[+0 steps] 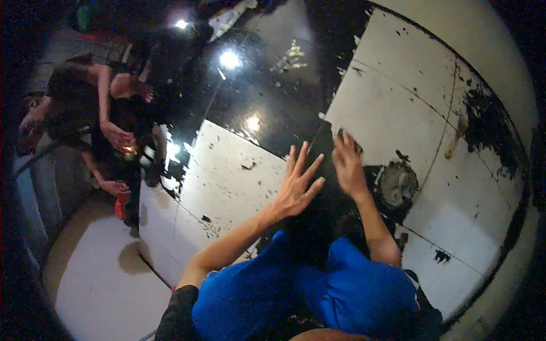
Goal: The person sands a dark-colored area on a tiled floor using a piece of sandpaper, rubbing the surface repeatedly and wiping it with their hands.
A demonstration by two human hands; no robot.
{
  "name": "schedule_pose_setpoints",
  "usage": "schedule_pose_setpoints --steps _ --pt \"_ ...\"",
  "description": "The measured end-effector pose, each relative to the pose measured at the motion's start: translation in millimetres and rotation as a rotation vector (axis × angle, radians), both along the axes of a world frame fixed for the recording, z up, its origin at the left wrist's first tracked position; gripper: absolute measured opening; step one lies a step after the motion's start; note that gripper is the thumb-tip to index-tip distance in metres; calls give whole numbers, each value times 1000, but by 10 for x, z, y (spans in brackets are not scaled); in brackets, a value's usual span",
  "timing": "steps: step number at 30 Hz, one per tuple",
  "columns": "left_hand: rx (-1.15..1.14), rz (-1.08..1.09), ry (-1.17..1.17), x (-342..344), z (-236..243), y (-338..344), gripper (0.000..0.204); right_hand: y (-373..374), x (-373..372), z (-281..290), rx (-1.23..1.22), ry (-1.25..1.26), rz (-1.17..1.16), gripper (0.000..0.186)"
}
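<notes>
My left hand (300, 184) is held over a dark strip of the floor, its fingers spread apart and nothing in it. Close beside it, my right hand (348, 165) points away from me with its fingers bent and close together. Against those fingers shows a small dark piece (357, 145), which my right hand seems to grip; its kind cannot be made out. Under both hands is a floor of pale tiles (387, 108), partly covered by a shiny black layer (273, 96) with ragged edges and loose flakes.
A round, grey, crusted disc (396, 183) lies right of my right hand. Further right is a tool with a light brown handle (453, 145). At the left, another person (85, 85) crouches, one hand near a red object (120, 206). A pale wall (483, 34) bounds the right.
</notes>
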State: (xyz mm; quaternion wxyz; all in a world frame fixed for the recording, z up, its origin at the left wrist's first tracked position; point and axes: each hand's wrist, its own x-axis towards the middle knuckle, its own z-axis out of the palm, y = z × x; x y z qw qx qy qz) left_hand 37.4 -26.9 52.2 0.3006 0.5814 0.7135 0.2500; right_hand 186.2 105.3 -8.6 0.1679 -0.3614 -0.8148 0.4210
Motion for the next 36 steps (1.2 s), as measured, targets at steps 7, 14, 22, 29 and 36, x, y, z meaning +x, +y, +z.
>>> schedule_pose_setpoints --steps 7,14,22,29,36 --pt "136 -127 -177 38 -293 277 69 -498 68 -344 254 -215 270 90" --pt "143 -186 -168 87 -448 449 52 -235 258 -353 -179 -25 187 60" --pt "178 -166 -132 -65 -810 336 68 -53 -142 -69 50 38 -106 24" --pt "104 -113 111 -67 -838 180 82 -214 -448 -235 283 -79 -169 29" --pt "8 -86 258 -99 -802 107 79 -65 -558 -313 340 -43 -97 24"
